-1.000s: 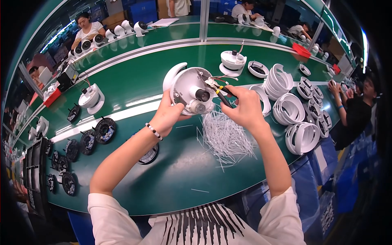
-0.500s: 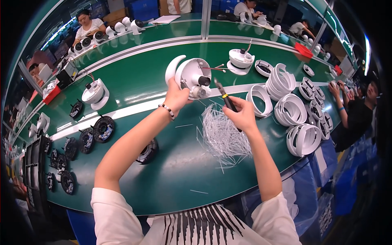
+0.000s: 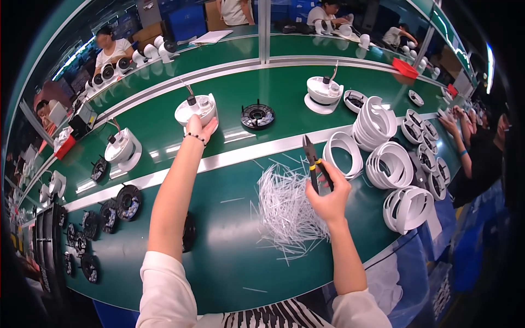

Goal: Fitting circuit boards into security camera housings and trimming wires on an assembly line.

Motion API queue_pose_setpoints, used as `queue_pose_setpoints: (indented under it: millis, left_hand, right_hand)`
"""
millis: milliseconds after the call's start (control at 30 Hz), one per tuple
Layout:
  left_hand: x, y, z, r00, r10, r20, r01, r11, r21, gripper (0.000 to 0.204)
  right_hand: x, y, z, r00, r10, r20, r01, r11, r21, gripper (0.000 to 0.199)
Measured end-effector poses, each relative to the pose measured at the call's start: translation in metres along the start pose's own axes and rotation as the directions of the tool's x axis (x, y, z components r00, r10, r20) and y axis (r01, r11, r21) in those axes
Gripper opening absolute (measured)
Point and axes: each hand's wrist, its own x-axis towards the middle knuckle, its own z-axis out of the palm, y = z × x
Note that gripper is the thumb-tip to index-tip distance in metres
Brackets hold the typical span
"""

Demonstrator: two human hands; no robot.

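My left hand (image 3: 201,129) reaches to the far strip of the bench and is closed round a white rounded housing (image 3: 206,109) with wires sticking up from its top. The housing stands upright at the strip; whether its full base rests there is hidden. My right hand (image 3: 332,192) grips cutting pliers (image 3: 308,147) with black and yellow handles, tip upward and handles spread. Just left of the pliers lies a heap of clear, thin cut strips (image 3: 287,210). A black round part (image 3: 257,115) lies right of the held housing.
Similar white housings stand at left (image 3: 123,150) and right (image 3: 324,94). Stacked white rings (image 3: 389,164) fill the right side. Several black round parts (image 3: 128,202) lie at left beside a black rack (image 3: 46,240). A metal rail (image 3: 235,156) crosses the bench. Co-workers sit beyond.
My left hand has moved left and away with the housing, which now stands upright on the far strip. The pliers have moved slightly right, and their handles are spread wider.
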Motion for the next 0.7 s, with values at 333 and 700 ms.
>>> queue_pose_setpoints:
  millis: [333,700]
  left_hand:
    - [0.02,-0.08,0.045,0.987,-0.055,0.149,-0.061,0.733,0.677,0.064]
    - [-0.03,-0.062,0.065,0.887,-0.218,0.408,-0.146,0.704,0.695,0.024]
  right_hand:
    - [0.004,-0.01,0.005,0.99,-0.13,0.047,0.132,0.99,-0.049,0.047]
    - [-0.009,-0.002,0.0,0.977,-0.189,0.102,0.202,0.971,-0.132,0.05]
